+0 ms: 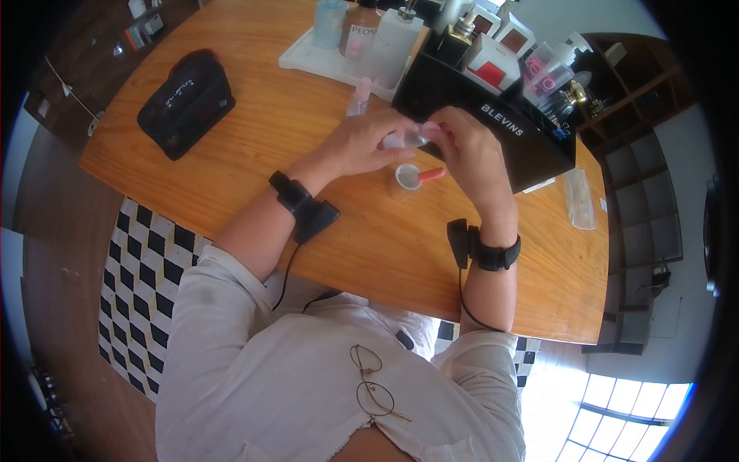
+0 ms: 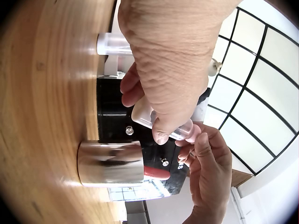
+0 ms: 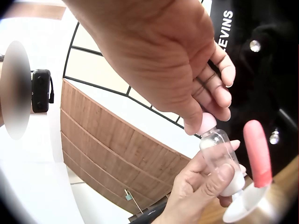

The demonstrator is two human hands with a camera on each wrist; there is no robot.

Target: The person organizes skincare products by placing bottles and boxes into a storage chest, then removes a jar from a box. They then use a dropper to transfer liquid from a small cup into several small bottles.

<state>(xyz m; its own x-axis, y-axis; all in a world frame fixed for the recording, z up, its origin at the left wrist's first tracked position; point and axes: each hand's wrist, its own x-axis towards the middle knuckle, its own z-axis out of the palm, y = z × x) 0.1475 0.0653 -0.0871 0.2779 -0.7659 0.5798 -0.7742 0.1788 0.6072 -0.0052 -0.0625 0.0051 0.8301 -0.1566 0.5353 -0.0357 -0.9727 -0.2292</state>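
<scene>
A small clear bottle (image 3: 218, 154) with a pink cap (image 3: 207, 123) and something white at its bottom is held between both hands. My left hand (image 1: 366, 142) grips the bottle's body, thumb along its side. My right hand (image 1: 471, 150) pinches the pink cap between thumb and fingers. Just below the hands stands a shiny cylindrical cup (image 2: 110, 163) with a pale rim. A red-orange stick-like handle (image 1: 433, 175) juts out from its top. Beyond the left hand is another small bottle (image 1: 359, 100) with a pink top.
A black organizer box (image 1: 462, 108) lettered BLEVINS, loaded with cosmetics, stands behind the hands. Left of it, a white tray (image 1: 300, 60) carries several bottles. A black pouch (image 1: 188, 104) lies at the table's left. A clear plastic packet (image 1: 579, 199) lies near the right edge.
</scene>
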